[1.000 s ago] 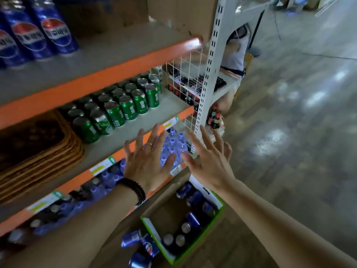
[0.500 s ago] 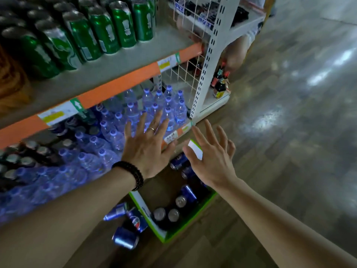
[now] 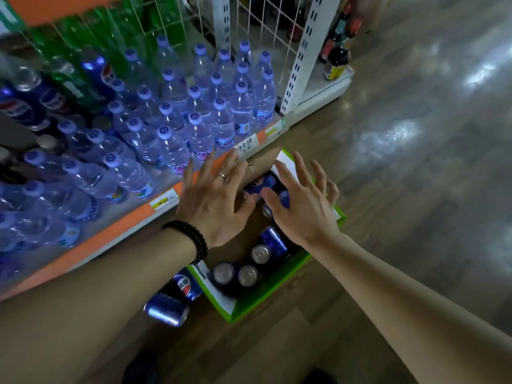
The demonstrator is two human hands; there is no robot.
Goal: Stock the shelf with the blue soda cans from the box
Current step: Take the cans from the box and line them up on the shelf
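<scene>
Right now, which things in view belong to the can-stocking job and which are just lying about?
Job:
box on the floor
blue cans in the box
loose blue cans beside it
left hand and right hand, fingers spread, holding nothing

Just there:
water bottles
dark sauce bottles

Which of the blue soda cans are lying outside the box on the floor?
The two blue cans lying on their sides on the floor, just left of the green box under the left forearm. The others are inside the box.
</scene>
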